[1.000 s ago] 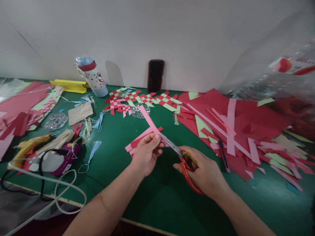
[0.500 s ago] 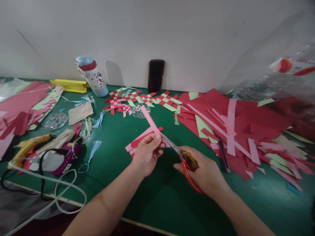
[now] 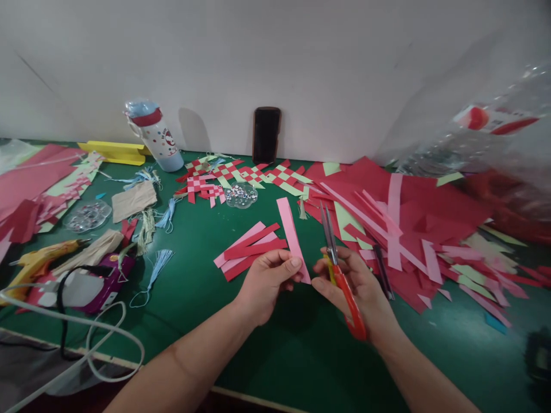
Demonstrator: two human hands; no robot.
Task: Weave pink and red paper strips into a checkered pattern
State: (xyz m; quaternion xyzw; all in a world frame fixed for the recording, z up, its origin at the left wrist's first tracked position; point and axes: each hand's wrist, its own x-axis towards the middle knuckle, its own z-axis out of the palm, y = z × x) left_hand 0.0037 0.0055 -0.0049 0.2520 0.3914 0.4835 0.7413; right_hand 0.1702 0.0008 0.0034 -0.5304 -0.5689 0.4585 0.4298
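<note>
Between the thumb and fingers of my left hand is a pink paper strip, its upper part pointing away from me. My right hand is closed around scissors with red and yellow handles; the blades point up and away, slightly parted, right of the strip and apart from it. Just beyond my left hand, several red and pink paper strips lie across one another on the green table.
Woven paper pieces and a clear case of beads lie at the back. A phone leans on the wall beside a bottle. Paper scraps spread right; a glue gun, cables and tassels lie left.
The scissors have come away from the strip, and my right hand has turned them to point upward. The pink strip has swung to the right in my left hand, uncovering the strips behind.
</note>
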